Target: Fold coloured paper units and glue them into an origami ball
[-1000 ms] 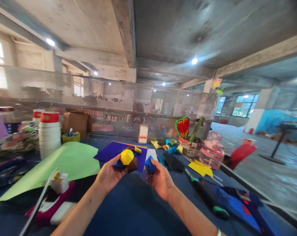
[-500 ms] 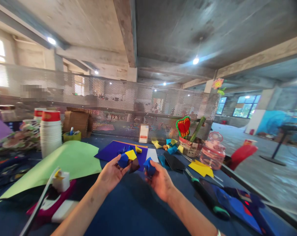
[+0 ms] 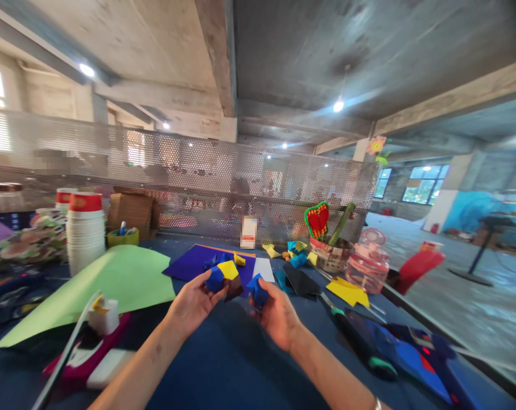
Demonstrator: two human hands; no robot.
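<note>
Between the thumb and fingers of my left hand is a folded paper piece in blue, yellow and dark brown. My right hand pinches a separate blue folded paper piece. The two pieces are close together but apart, held above the dark blue tabletop. Behind them lies a stack of purple-blue paper sheets, with small blue and yellow folded bits on it. A white sheet is just right of the stack.
Green paper and a power strip lie left, near stacked paper cups. On the right are black paper, yellow paper, a green-and-black-handled tool, a pink clear jar and a woven basket. A perforated screen stands behind.
My right hand has shifted slightly left, bringing its blue paper piece a little nearer the one in my left hand. The whole view has moved slightly.
</note>
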